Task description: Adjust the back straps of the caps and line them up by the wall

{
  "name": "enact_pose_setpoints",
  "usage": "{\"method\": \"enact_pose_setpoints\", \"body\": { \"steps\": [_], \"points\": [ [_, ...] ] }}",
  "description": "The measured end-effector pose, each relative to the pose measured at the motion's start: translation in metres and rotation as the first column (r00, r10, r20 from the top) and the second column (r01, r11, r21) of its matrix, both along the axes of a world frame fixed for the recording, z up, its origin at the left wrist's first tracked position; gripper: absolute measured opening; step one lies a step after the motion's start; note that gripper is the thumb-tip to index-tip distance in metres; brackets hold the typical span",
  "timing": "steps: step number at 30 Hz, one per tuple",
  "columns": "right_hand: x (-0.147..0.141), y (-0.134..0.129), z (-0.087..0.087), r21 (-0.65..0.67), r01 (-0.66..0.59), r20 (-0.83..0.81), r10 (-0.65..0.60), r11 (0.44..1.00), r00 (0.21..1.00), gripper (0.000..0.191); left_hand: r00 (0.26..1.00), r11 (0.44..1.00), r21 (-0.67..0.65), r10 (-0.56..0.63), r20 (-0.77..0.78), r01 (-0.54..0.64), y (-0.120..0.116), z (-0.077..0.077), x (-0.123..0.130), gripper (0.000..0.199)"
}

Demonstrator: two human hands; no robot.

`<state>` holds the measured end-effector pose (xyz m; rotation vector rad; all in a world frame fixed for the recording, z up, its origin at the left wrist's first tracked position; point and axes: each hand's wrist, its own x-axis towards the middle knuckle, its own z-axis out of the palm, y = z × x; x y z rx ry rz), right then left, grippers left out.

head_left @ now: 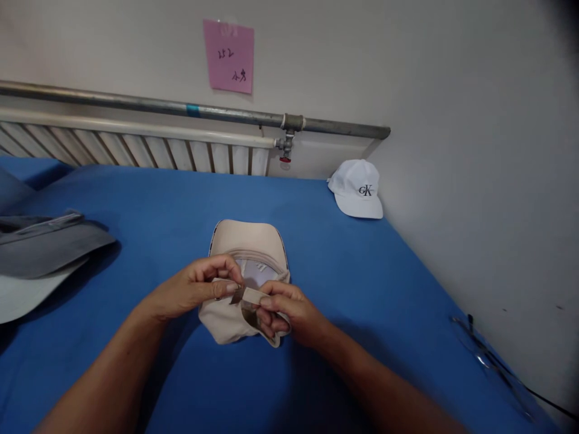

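Cap in work: beige fabric baseball cap, on the flat blue cloth surface in front of us, curved brim pointing away, inside partly showing. Step in hand, as we read it: handling the closure at the back. Our right hand pinches the flat beige fabric strap between thumb and forefinger, other fingers curled inside the loop. Our left hand has thumb and forefinger pressed together on the cap's rear edge, beside the short darker brown strip; can't tell exactly what's between the tips. Next move, we judge, calls for keeping both pinches firm and the two ends lined up; a loose grip could let the strap twist. Further out: grey fabric cap at far left, white cap with black lettering by the right wall, white ribbed radiator behind.
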<state>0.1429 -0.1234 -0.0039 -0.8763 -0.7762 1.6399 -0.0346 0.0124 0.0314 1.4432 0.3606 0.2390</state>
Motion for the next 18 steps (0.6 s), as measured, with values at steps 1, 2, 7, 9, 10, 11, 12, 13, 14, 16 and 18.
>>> {"method": "enact_pose_setpoints", "body": {
  "steps": [1,2,7,9,10,11,12,13,14,16,18],
  "points": [
    [0.0001,0.0001,-0.0004,0.005,-0.009,-0.002,0.009,1.000,1.000,0.013,1.000,1.000,0.007,0.004,-0.007,-0.003,-0.0003,0.0006,0.0002,0.018],
    [0.0001,0.0002,-0.0009,0.004,-0.018,-0.001,0.018,1.000,1.000,0.014,1.000,1.000,0.012,0.008,-0.015,-0.008,-0.0007,0.0013,0.0004,0.019],
    [0.0001,0.0010,-0.0037,-0.026,-0.026,0.024,0.027,0.999,0.999,0.018,0.999,1.000,0.013,-0.006,-0.032,0.006,-0.0022,0.0032,0.0014,0.019],
    [-0.0003,0.0014,-0.0046,-0.025,-0.026,0.045,0.027,0.999,0.999,0.018,0.999,0.999,0.035,-0.008,-0.043,0.009,-0.0022,0.0026,0.0019,0.019],
    [-0.0007,0.0015,-0.0049,-0.023,-0.032,0.057,0.033,0.999,0.998,0.018,0.999,0.999,0.054,-0.007,-0.053,0.010,-0.0020,0.0023,0.0021,0.019],
    [-0.0012,0.0015,-0.0051,-0.020,-0.039,0.070,0.040,0.999,0.997,0.018,0.998,0.997,0.075,-0.010,-0.066,0.015,-0.0016,0.0020,0.0020,0.019],
    [-0.0018,0.0014,-0.0052,-0.015,-0.047,0.080,0.048,0.999,0.996,0.020,0.997,0.995,0.097,-0.017,-0.079,0.025,-0.0011,0.0019,0.0019,0.019],
    [-0.0025,0.0012,-0.0052,-0.012,-0.052,0.089,0.053,0.999,0.995,0.020,0.996,0.992,0.116,-0.033,-0.089,0.044,-0.0004,0.0021,0.0015,0.019],
    [-0.0032,0.0011,-0.0051,-0.012,-0.055,0.095,0.056,0.998,0.994,0.021,0.994,0.989,0.128,-0.058,-0.095,0.070,0.0003,0.0026,0.0010,0.019],
    [-0.0046,0.0006,-0.0046,-0.019,-0.052,0.105,0.054,0.998,0.993,0.023,0.987,0.979,0.152,-0.120,-0.110,0.136,0.0016,0.0045,-0.0001,0.020],
    [-0.0056,0.0000,-0.0037,-0.033,-0.052,0.105,0.055,0.998,0.993,0.025,0.975,0.960,0.208,-0.155,-0.157,0.186,0.0022,0.0073,-0.0007,0.021]
  ]
}}
